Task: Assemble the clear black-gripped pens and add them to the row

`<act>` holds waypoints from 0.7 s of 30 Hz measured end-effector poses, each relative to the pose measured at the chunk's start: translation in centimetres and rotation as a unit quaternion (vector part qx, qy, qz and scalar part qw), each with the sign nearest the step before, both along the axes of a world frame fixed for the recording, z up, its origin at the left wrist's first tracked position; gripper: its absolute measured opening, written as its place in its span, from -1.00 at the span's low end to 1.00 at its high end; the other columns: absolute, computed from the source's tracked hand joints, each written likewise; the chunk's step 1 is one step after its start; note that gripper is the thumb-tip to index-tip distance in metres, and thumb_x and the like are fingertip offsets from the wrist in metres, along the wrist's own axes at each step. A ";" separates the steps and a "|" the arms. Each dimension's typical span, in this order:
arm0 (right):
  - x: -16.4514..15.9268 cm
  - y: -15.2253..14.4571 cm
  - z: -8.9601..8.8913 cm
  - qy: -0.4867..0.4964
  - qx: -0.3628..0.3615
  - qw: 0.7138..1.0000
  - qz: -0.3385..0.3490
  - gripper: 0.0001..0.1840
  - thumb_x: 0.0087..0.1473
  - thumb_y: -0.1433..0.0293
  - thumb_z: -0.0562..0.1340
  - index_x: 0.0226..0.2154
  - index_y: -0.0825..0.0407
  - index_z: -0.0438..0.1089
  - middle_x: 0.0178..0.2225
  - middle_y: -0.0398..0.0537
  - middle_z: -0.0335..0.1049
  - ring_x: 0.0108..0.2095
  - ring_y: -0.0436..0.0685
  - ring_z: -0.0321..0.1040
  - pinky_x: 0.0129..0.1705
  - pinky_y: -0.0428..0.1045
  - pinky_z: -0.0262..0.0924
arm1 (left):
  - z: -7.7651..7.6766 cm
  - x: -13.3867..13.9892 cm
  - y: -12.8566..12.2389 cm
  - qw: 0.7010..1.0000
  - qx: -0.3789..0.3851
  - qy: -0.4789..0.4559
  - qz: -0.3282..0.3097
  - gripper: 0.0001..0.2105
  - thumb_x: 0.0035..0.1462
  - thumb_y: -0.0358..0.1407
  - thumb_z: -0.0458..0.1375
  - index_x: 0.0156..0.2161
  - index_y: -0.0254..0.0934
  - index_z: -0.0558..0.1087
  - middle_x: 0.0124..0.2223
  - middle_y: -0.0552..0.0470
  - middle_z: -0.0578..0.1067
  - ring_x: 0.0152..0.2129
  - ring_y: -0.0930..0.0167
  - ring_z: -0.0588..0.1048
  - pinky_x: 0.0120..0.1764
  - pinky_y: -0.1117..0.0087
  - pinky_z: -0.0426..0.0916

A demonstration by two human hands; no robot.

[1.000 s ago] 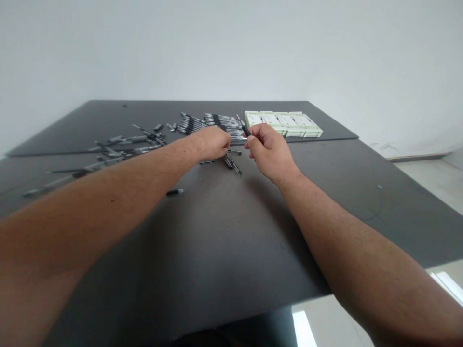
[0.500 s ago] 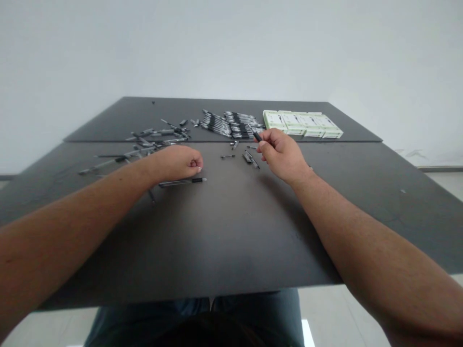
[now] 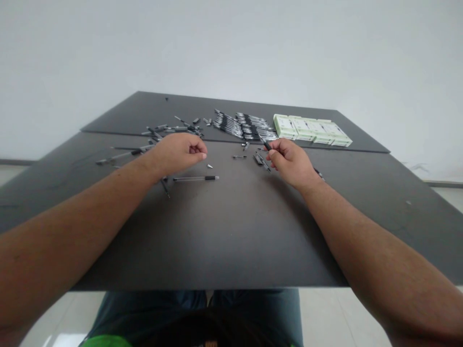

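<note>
On the left, a heap of loose pen parts (image 3: 183, 128) sprawls across the seam of the dark counter (image 3: 231, 231), partly hidden by the left forearm. A small black piece (image 3: 167, 99) lies alone on the far left. The left hand (image 3: 183, 152) hovers over the near side of the heap, fingers curled and thumb close to the forefinger; its grip is narrow, and whether anything is inside cannot be told. A thin part with a dark tip (image 3: 166, 189) pokes out on the near side of that wrist. Just right of the fingertips a small metal cone tip (image 3: 210, 166) lies on the counter, with a clear pen barrel with a black sleeve (image 3: 197, 178) lying nearer, crosswise.

In the middle, a short thin part (image 3: 239, 156) lies on its own. Beyond it, two rows of pens (image 3: 228, 124) lie side by side on the far section. To the right, a small cluster of parts (image 3: 261, 160) lies near the right hand (image 3: 289, 161), whose grip pinches a black-sleeved pen (image 3: 266, 145), its point aimed far and left. White-and-green boxes (image 3: 313, 130) stand in a line on the far right.
</note>
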State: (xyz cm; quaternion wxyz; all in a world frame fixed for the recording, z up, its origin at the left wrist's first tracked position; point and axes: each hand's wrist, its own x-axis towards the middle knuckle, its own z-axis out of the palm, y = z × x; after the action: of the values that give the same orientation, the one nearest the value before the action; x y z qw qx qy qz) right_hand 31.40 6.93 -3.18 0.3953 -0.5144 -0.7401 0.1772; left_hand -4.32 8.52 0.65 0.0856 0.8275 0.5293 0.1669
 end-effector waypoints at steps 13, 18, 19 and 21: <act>-1.4 -1.2 0.7 -0.023 -0.020 0.999 0.025 -0.85 0.25 0.28 0.24 -0.19 -0.03 0.50 -0.30 -0.05 0.60 -0.29 0.19 0.48 -0.17 0.08 0.27 | 1.4 2.3 -4.6 0.955 -0.006 -0.297 0.019 -0.90 0.20 -0.26 0.32 -0.21 -0.22 0.59 -0.35 -0.03 0.67 -0.46 0.33 0.60 -0.38 0.33 0.47; -2.5 -2.2 1.1 -0.043 -0.027 0.997 0.049 -0.84 0.26 0.25 0.24 -0.19 -0.04 0.48 -0.31 -0.05 0.58 -0.30 0.20 0.47 -0.18 0.08 0.27 | -0.7 4.2 -5.2 0.877 -0.083 -0.474 0.014 -0.90 0.22 -0.30 0.32 -0.22 -0.25 0.50 -0.26 -0.10 0.70 -0.35 0.32 0.68 -0.44 0.41 0.55; -2.8 -2.4 1.1 -0.045 -0.029 0.997 0.056 -0.84 0.26 0.26 0.23 -0.19 -0.04 0.48 -0.31 -0.05 0.58 -0.29 0.20 0.47 -0.18 0.08 0.27 | -1.3 4.3 -5.2 0.869 -0.096 -0.486 0.009 -0.89 0.22 -0.29 0.33 -0.22 -0.25 0.49 -0.26 -0.09 0.70 -0.33 0.32 0.68 -0.43 0.42 0.56; -3.4 -2.9 1.2 -0.049 -0.031 0.996 0.071 -0.84 0.26 0.27 0.23 -0.18 -0.04 0.49 -0.32 -0.06 0.57 -0.30 0.20 0.46 -0.17 0.07 0.27 | -2.3 4.4 -5.2 0.861 -0.114 -0.496 -0.005 -0.85 0.21 -0.25 0.34 -0.23 -0.25 0.50 -0.23 -0.07 0.68 -0.30 0.33 0.67 -0.41 0.42 0.58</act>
State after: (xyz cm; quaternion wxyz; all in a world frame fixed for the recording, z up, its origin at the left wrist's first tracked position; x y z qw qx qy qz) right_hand 28.01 3.99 -1.95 0.3292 -0.4805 -0.7872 0.2026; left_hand 0.10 3.28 -1.68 0.4310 0.6224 0.4282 0.4935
